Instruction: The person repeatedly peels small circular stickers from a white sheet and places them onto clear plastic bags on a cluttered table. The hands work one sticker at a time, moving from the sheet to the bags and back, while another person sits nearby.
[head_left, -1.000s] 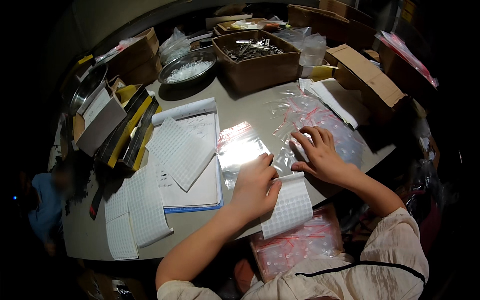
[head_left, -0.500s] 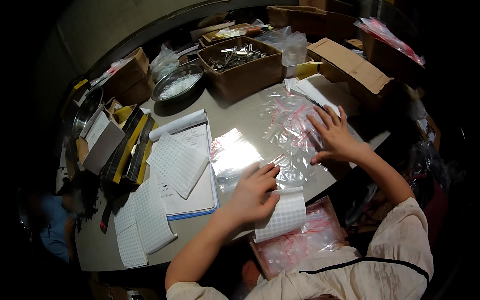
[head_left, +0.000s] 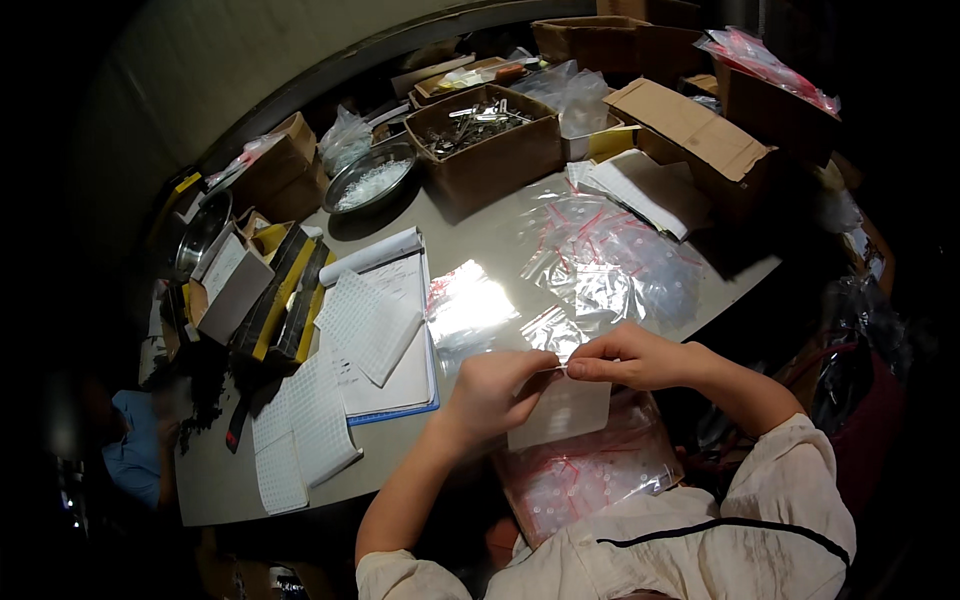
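Left hand (head_left: 490, 392) and right hand (head_left: 632, 356) are right of the blue-edged clipboard (head_left: 400, 413), both pinching a pale sheet (head_left: 565, 415) by its top edge; anything between the right fingertips is too small to tell. Clear bags (head_left: 625, 250) spread upper-right of the clipboard, red-striped bags (head_left: 590, 480) lower-right.

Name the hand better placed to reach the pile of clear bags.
Probably the right hand: it is nearer the pile of clear bags, while the left hand is farther left.
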